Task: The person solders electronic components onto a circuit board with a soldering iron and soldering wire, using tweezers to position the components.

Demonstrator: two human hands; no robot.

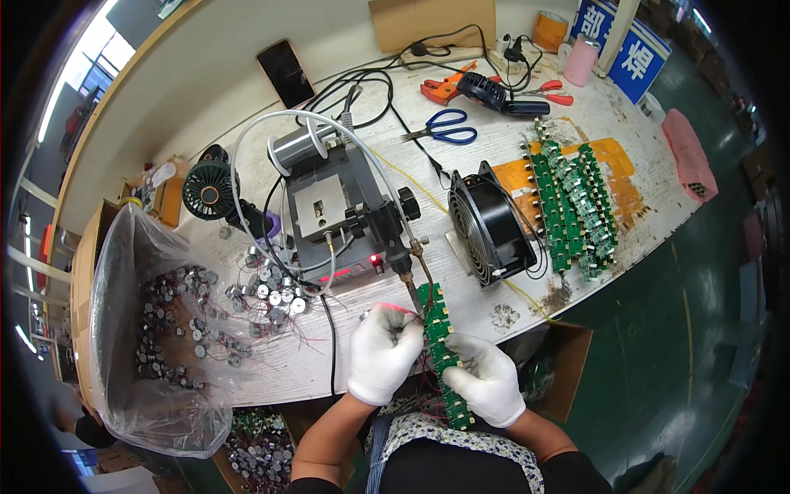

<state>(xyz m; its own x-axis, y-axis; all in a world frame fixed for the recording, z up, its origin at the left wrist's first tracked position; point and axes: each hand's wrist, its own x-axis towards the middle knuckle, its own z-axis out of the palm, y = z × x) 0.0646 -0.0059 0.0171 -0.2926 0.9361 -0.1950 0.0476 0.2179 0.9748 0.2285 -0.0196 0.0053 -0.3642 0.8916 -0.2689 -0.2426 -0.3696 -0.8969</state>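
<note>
Strip: long green circuit-board strip (440, 350), held over the near edge of the table, in front of the person's body.
Long axis: runs away from the person and back, slightly tilted; far end points up toward the soldering tip (414, 295), near end toward the person's lap.
Left hand: white-gloved left hand (383, 350), fingers curled at the strip's left edge, pinching something small with thin red wires; what exactly it pinches cannot be told.
Right hand: white-gloved right hand (487, 379), closed on the strip's lower right side, holding it from beneath and beside.
Soldering station: grey machine (329, 216) with a wire spool and clear tubing, just beyond the hands; its tip hangs just over the strip's far end.
Fans: black square fan (487, 224) standing on edge right of the machine; small round dark fan (209, 191) to its left.
Loose parts: small round silver parts with wires (267, 292) heaped left of the machine; more in a clear plastic bag (148, 329) lining a box at far left.
Finished boards: rows of green boards (576, 206) on the table's right part.
Tools: blue-handled scissors (448, 128), orange pliers (444, 86), dark phone (285, 72), tape rolls (550, 31) toward the far edge.
Surface: pale worn table (271, 362), stained and scuffed, patches of orange tape.
Room: workshop with dark green floor (658, 346), bright windows at far left.
</note>
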